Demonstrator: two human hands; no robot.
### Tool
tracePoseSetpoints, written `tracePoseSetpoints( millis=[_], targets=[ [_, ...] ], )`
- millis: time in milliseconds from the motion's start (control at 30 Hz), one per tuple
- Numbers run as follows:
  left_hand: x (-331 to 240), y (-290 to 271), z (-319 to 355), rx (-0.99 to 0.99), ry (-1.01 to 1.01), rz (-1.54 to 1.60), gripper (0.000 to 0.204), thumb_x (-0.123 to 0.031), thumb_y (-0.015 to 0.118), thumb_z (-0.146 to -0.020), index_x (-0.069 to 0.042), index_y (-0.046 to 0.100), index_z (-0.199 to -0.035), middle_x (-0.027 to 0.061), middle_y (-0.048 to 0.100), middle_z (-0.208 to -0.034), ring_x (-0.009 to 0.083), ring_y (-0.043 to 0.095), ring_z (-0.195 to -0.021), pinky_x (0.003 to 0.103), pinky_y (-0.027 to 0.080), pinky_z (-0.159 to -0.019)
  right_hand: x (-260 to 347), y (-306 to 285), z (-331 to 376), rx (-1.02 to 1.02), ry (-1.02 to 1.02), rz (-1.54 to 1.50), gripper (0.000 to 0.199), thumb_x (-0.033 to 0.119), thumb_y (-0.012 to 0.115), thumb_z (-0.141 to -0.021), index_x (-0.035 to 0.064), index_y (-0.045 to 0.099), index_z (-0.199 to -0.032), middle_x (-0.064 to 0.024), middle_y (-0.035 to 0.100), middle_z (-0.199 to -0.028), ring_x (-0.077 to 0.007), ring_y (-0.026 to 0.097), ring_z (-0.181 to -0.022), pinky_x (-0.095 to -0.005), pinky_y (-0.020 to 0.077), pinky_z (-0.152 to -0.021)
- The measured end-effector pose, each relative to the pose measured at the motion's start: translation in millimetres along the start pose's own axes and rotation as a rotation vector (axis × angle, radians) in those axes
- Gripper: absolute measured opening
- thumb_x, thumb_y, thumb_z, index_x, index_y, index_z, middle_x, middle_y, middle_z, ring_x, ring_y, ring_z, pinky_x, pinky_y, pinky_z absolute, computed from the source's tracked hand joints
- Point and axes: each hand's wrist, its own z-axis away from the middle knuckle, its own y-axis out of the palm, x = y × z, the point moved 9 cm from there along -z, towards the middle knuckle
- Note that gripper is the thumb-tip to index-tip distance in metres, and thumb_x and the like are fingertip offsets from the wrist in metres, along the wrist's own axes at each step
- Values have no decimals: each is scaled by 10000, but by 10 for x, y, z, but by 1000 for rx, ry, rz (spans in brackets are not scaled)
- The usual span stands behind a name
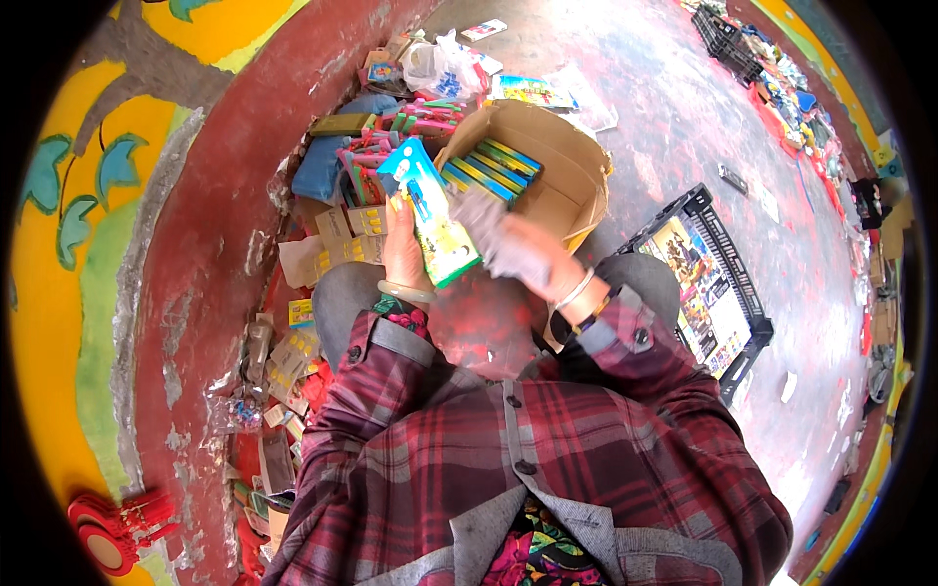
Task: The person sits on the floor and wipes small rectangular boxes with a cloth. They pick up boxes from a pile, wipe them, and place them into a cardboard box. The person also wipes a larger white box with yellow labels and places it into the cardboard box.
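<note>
My left hand (pixel 404 252) grips a flat blue, yellow and green packet (pixel 431 209) from behind, tilted up and to the left. My right hand (pixel 528 256) is blurred with motion; its fingers touch the packet's right edge near a pale grey piece. Both wrists wear bangles, and both sleeves are red plaid. Just beyond the hands stands an open cardboard box (pixel 567 171) holding several similar blue and yellow packets (pixel 489 168) stacked on edge.
A black plastic crate (pixel 747 317) with colourful packs sits to my right. More packets, a blue cloth and plastic bags are piled at the left by the red curved kerb (pixel 210 244). Loose cardboard scraps lie lower left. Another crate and goods stand far right.
</note>
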Motion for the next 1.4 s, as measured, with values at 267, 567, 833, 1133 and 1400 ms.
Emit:
tracePoseSetpoints(
  millis=[267,567,833,1133,1400],
  targets=[
    [-28,183,71,32,150,-412,564,-202,446,-957,-78,173,-1435,88,430,-1302,176,455,-1128,304,372,-958,-94,119,-35,-235,39,365,600,300,454,-952,-10,215,-1406,-137,388,-1366,-197,374,-1252,-285,284,-1023],
    [273,660,411,506,234,-705,671,-30,497,-898,-34,107,-1444,112,335,-1401,180,353,-1261,288,288,-1026,248,-440,-65,-529,-211,52,481,225,475,-947,1,333,-1349,-67,514,-1208,-125,461,-1106,-270,359,-955],
    [198,734,459,588,255,-999,668,-46,539,-886,-24,157,-1434,127,323,-1415,187,322,-1286,292,265,-1036,707,-352,-125,-209,-346,1040,434,218,628,-813,2,507,-1169,-187,552,-1154,-349,527,-1067,-369,443,-877],
    [230,766,507,668,272,-1118,691,-58,561,-869,-72,171,-1440,167,397,-1370,213,425,-1235,296,336,-991,623,-341,-121,-275,-224,1064,325,320,591,-834,43,553,-999,-165,595,-876,-360,573,-830,-410,462,-701],
    [358,663,431,478,-115,-492,601,-156,539,-912,-34,236,-1416,120,455,-1310,148,460,-1154,273,341,-985,283,-825,-99,-577,28,692,317,353,593,-859,37,627,-862,-150,599,-703,-232,606,-635,-331,460,-588]
  ],
)
